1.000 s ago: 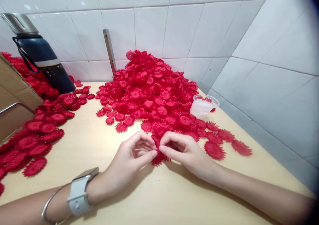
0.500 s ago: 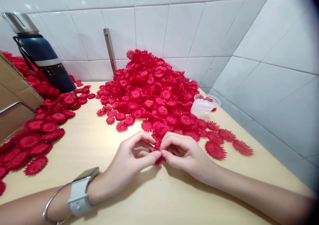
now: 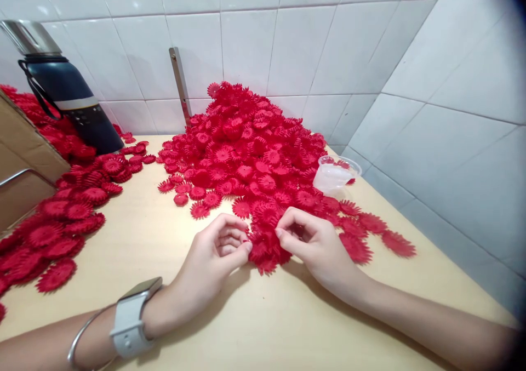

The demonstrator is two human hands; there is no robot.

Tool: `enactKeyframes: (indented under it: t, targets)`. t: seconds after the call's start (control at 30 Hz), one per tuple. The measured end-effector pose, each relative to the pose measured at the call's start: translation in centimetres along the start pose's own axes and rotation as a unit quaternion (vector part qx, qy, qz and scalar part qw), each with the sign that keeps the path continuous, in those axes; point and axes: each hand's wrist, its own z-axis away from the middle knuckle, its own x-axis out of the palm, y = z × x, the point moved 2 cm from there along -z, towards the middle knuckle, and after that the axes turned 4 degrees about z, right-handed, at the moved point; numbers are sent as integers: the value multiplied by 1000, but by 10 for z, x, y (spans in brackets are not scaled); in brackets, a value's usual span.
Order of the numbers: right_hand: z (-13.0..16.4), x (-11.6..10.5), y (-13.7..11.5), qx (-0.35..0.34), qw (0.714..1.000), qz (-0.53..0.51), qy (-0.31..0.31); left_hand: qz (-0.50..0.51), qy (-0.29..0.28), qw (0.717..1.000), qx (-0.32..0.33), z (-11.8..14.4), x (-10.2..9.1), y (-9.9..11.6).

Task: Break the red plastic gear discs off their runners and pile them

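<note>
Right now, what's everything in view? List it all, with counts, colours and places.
flowers: too many to count, red, big heap against the back wall
flower: one or more, red, between both hands' fingertips
side flowers: many, red, spread at left
cup: 1, clear, right of the heap
flask: 1, dark blue with steel cap, back left
box: 1, brown, left edge
metal strip: 1, silver, leaning on the wall
table: 1, pale wood
left hand: white watch and bangle on wrist
right hand: bare
</note>
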Motion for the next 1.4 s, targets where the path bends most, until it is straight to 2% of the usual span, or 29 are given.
enactKeyframes:
  t: [0.2,0.57,0.73,0.83,0.93,1.03,1.1,1.2,1.27,1.33,1.4]
  targets:
    - [-4,-9,6,33,992,-39,115,14,43,999,8,0,-2,2]
    - [-2,-4,-1,-23,997,-62,29,35,42,998,12,-1,-1,4]
    - [0,-4,-1,-67,996,-50,15,33,35,999,19,0,0,5]
    - [0,-3,-1,-58,997,-56,-2,31,27,999,24,1,0,4]
    - [0,-4,1,-48,995,-64,54,36,22,999,27,1,0,3]
    - [2,-5,1,-75,988,-33,129,42,22,999,25,1,0,4]
    - [4,-4,-1,-123,987,5,105,38,12,999,25,1,1,5]
    - [10,3,-8,-229,970,83,-12,29,-13,999,25,2,3,7]
    - [12,6,-11,-274,951,135,-53,21,-25,999,27,3,4,8]
    - [12,7,-13,-268,948,163,-54,9,-28,999,31,4,4,8]
    - [10,6,-13,-225,958,165,-61,-1,-31,999,36,5,4,8]
